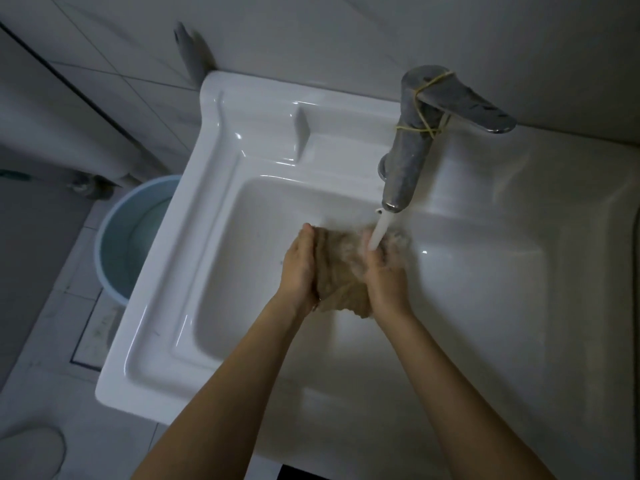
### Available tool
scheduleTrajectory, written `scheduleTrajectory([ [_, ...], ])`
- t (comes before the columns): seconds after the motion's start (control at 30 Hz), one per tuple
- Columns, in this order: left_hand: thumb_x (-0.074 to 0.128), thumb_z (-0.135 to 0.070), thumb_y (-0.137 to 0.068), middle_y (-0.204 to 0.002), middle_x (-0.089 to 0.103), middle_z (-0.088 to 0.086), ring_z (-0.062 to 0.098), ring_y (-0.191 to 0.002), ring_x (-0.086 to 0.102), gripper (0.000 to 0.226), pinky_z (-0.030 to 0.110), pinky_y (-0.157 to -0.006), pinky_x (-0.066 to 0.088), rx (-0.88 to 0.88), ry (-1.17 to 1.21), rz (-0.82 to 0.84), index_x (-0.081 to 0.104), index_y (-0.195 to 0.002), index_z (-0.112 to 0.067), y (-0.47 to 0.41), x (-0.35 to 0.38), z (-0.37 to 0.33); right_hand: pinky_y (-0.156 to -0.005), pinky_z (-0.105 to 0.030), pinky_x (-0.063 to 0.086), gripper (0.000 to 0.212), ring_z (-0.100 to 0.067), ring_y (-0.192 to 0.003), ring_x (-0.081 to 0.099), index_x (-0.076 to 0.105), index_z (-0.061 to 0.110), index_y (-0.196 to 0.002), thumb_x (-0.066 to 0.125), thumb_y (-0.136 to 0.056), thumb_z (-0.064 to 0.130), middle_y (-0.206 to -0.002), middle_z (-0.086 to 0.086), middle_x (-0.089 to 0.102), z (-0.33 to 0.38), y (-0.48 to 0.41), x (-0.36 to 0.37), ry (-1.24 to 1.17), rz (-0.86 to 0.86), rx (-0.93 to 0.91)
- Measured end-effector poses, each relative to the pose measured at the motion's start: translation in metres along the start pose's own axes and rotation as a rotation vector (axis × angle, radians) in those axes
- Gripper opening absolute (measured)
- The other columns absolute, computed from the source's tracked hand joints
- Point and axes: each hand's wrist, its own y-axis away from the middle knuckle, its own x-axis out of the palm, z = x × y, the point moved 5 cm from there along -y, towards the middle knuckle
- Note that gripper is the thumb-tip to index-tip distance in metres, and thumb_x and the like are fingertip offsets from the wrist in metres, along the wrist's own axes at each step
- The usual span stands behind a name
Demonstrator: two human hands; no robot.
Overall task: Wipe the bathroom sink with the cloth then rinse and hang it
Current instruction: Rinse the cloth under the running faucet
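Note:
A wet tan cloth is bunched between both hands over the basin of the white sink. My left hand holds its left side, fingers curled around the fabric. My right hand grips the right side. Water runs from the metal faucet in a white stream onto the cloth near my right hand. The faucet's lever handle points right and is bound with a yellow rubber band.
A light blue bucket stands on the tiled floor left of the sink. Behind the sink is a white tiled wall. A white object, partly seen, sits at the bottom left corner.

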Motion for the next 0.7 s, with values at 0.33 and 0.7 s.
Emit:
scheduleTrajectory([
  [0.33,0.046,-0.047,-0.099,-0.089,0.068,0.019,0.037,-0.082,0.064,0.048,0.039,-0.077,0.056,-0.019,-0.026,0.029,0.066,-0.1,-0.004,0.005,0.069,0.029,-0.095,-0.035,0.051,0.047,-0.02,-0.117,0.058,0.049,0.016,-0.136,0.048,-0.097,0.042,-0.131,-0.006,0.059,0.0,-0.012,-0.073,0.092,-0.14,-0.03],
  [0.7,0.041,-0.051,-0.098,-0.102,0.075,0.014,0.03,-0.094,0.073,0.052,0.042,-0.08,0.06,0.043,-0.007,-0.22,0.067,-0.111,-0.008,0.009,-0.001,-0.008,-0.066,-0.001,0.04,0.016,-0.01,-0.088,0.057,0.056,0.016,-0.111,0.044,-0.1,0.015,-0.094,0.005,0.06,0.009,-0.007,-0.005,0.062,0.053,-0.135],
])
